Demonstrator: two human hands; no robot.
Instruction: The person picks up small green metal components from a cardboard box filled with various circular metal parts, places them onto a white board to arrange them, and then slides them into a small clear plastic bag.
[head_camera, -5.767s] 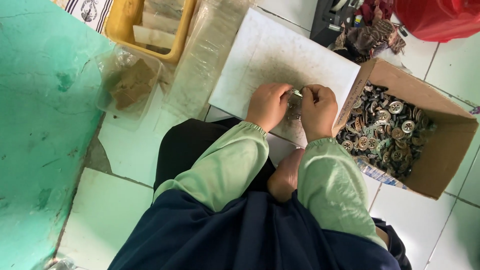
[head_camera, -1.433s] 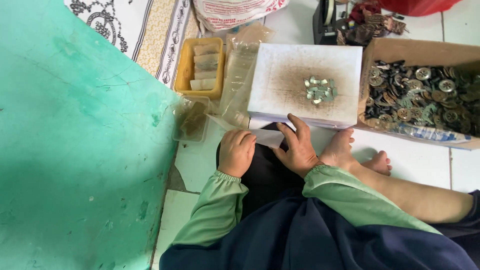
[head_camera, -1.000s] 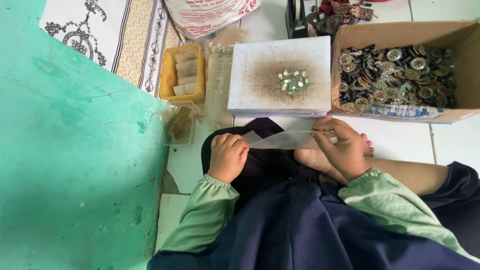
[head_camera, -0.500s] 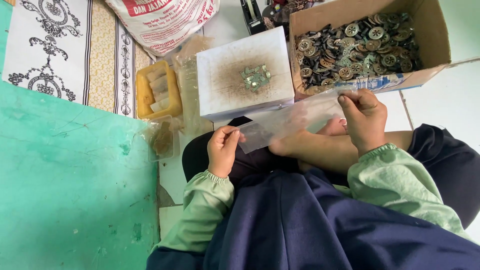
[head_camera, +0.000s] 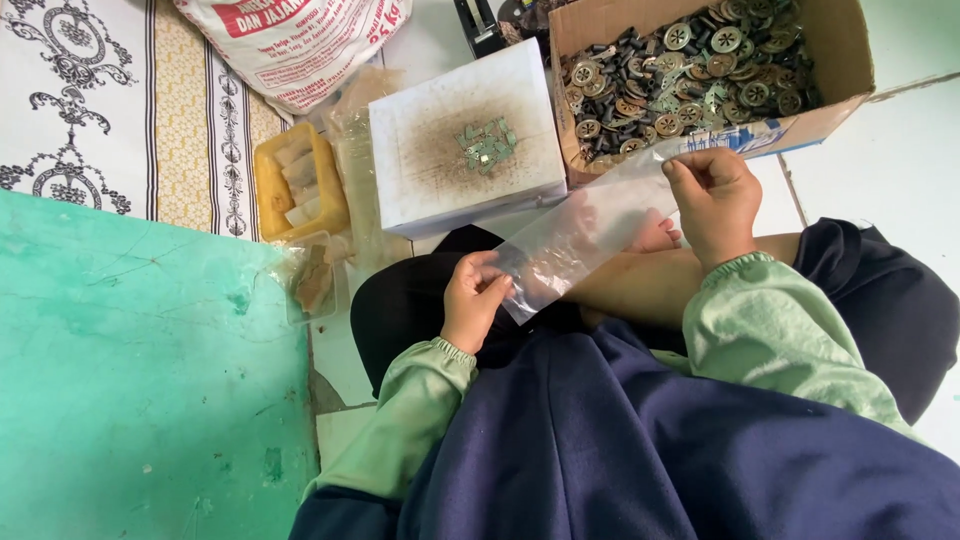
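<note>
Both hands hold a clear plastic bag (head_camera: 580, 235) over the lap.
Left hand (head_camera: 473, 305) pinches its lower end, right hand (head_camera: 712, 200) its upper end.

The plastic bag (head_camera: 590, 235) is clear and colourless; the sleeves (head_camera: 770, 330) are pale green over dark navy clothing (head_camera: 650, 450). The block (head_camera: 465, 135) is white with a brown, rust-like stain around small greenish-grey pieces (head_camera: 487, 143). The cardboard box (head_camera: 830, 100) is brown, filled with grey and dull brass-coloured round parts (head_camera: 690, 60). The tray (head_camera: 270, 190) is yellow, the surface at left (head_camera: 130, 380) turquoise and scuffed, the cloth (head_camera: 90, 90) white with black ornaments and yellow bands
</note>
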